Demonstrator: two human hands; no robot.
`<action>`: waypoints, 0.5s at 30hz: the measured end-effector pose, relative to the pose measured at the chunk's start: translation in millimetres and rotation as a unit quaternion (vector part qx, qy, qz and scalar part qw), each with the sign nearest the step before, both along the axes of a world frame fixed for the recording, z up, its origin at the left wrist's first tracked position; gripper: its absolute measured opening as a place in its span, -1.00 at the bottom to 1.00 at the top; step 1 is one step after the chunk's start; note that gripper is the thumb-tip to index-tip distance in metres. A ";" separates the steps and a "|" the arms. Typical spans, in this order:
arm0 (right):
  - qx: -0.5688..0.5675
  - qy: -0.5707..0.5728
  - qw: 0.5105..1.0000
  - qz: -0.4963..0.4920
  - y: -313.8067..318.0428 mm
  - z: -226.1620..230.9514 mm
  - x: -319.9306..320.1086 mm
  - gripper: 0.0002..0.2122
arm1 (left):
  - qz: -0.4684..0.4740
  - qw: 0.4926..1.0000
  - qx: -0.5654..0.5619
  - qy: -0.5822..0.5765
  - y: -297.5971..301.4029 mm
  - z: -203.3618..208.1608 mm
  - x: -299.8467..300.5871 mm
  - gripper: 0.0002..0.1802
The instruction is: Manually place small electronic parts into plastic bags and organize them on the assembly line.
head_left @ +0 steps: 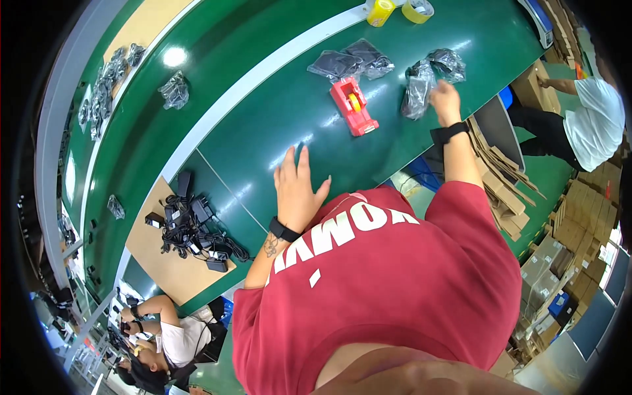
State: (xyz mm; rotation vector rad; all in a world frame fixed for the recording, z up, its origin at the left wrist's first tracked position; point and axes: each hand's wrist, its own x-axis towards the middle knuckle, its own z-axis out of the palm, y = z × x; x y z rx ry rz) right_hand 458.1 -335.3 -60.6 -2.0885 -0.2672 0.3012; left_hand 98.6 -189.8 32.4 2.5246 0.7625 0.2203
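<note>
My left hand (296, 192) is over the near part of the green table (243, 141), fingers spread, holding nothing. At the right, my right hand (446, 102) is curled at the edge of a clear plastic bag (417, 97) with a dark item inside. Its fingers are blurred, so I cannot tell whether they grip the bag. Behind that bag lies another bagged dark item (447, 64). A red tape dispenser (354, 108) with a small yellow roll stands between my hands. Beyond it, flat dark items in clear bags (349, 61) lie side by side.
A cardboard sheet (151, 247) bears tangled black power adapters (191, 227) at the left. A white rail (204, 128) borders a green belt holding a bagged item (174, 91). Tape rolls (417, 10) stand at the far edge. Folded cardboard (500, 181) leans right; co-workers are on both sides.
</note>
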 end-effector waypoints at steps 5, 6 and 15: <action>-0.085 -0.251 0.958 0.110 77.6 27.0 -3.4 -0.62 | 0.040 0.998 -0.027 0.029 2.2 -10.5 -3.0 -0.30; -0.105 -0.204 0.966 0.119 94.5 19.1 -4.6 -0.58 | 0.038 0.999 -0.024 0.030 2.2 -9.8 0.0 -0.30; -0.293 -0.010 0.903 0.314 153.2 27.4 17.8 -0.57 | 0.042 0.997 -0.060 -0.021 5.1 -2.8 -1.1 -0.46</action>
